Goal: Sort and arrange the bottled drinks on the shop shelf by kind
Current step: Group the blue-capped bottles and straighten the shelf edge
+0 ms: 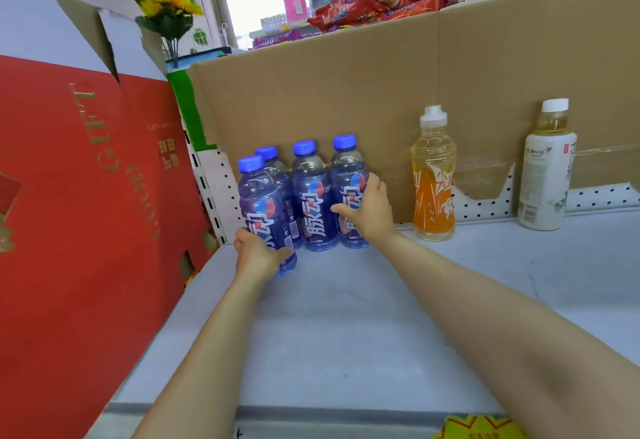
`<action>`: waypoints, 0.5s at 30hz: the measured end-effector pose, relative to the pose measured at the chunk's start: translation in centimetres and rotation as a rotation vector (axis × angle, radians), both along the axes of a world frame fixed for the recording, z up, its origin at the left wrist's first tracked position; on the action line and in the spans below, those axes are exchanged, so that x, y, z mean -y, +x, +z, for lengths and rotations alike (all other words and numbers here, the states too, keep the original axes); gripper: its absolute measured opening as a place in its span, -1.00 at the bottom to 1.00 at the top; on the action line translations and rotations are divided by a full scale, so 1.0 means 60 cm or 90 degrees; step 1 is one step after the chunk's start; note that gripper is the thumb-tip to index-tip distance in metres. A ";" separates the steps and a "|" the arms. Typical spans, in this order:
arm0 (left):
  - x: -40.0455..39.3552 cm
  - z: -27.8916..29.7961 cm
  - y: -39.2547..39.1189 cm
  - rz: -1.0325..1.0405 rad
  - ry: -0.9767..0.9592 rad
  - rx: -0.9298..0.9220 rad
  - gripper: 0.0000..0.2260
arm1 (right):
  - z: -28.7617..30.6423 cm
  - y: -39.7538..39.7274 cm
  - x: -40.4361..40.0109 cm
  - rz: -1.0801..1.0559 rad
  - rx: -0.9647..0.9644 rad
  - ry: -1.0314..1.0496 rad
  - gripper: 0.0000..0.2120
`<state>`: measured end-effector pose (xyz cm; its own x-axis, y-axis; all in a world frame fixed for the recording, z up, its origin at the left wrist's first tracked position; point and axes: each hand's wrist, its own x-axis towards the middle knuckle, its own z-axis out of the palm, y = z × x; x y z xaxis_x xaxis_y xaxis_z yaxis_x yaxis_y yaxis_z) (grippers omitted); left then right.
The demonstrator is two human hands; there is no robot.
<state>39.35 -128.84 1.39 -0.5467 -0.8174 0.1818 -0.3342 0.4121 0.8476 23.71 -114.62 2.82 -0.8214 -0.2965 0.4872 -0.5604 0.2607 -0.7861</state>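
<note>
Several blue-capped blue drink bottles stand grouped at the back left of the grey shelf (346, 317). My left hand (256, 255) grips the front-left blue bottle (259, 203) near its base. My right hand (367, 210) is wrapped around the rightmost blue bottle (346, 168) at label height. Between them stands a middle blue bottle (311, 196), with another blue bottle (268, 154) partly hidden behind the front one. Further right stand an orange-labelled yellow drink bottle (433, 175) and a white-labelled tea bottle (545, 168), both white-capped.
A large red gift box (79, 196) walls the shelf's left side. A brown cardboard panel (346, 99) stands behind the bottles, with red snack packets (374, 2) above it. A perforated white back panel (588, 196) shows low on the right. A yellow price tag (481, 428) sits at the front edge.
</note>
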 end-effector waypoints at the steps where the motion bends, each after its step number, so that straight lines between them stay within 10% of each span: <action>1: 0.001 -0.001 -0.001 0.001 0.001 0.000 -0.30 | 0.001 0.001 0.000 -0.001 0.006 0.002 -0.28; 8: -0.007 0.000 0.014 0.014 0.007 0.046 -0.22 | 0.014 0.019 -0.040 -0.034 0.001 0.096 -0.31; 15: -0.128 0.041 0.076 0.104 -0.270 0.069 -0.24 | 0.051 0.090 -0.192 -0.107 -0.203 0.145 -0.58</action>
<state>43.93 -121.17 3.84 -0.4511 -0.7605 0.4670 -0.5015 0.6489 0.5723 29.14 -103.13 5.90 -0.6860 -0.3004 0.6627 -0.7011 0.5166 -0.4915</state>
